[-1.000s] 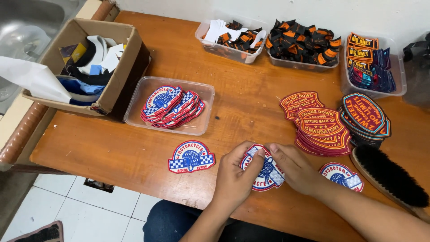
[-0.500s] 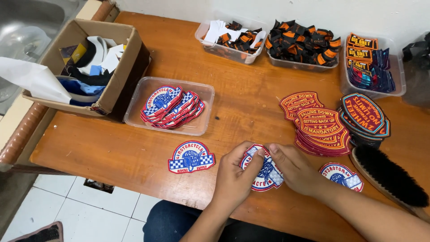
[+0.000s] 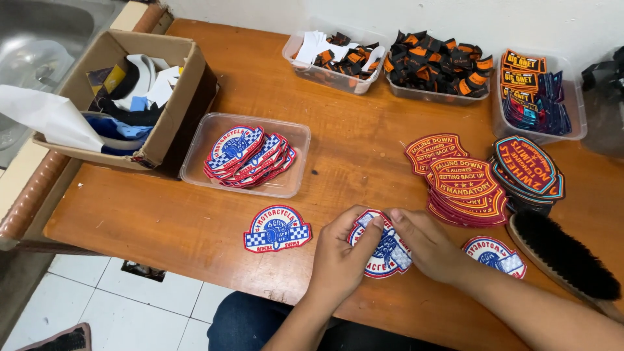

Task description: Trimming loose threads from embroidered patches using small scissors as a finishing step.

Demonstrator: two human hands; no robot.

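Observation:
Both hands hold one round red, white and blue embroidered patch (image 3: 383,253) at the near edge of the wooden table (image 3: 162,214). My left hand (image 3: 341,257) grips its left side with thumb on top. My right hand (image 3: 426,244) pinches its upper right edge. A matching patch (image 3: 277,229) lies flat to the left, and another (image 3: 495,253) lies just right of my right wrist.
A clear tray (image 3: 296,166) holds several matching patches. Stacks of red-orange patches (image 3: 461,179) and dark oval patches (image 3: 526,166) lie at right, beside a black brush (image 3: 562,253). Three clear tubs of small labels line the back. A cardboard box (image 3: 175,104) of scraps stands at left.
My hands have shifted only slightly on the patch, the fingers adjusting their grip. Everything else on the table is as before.

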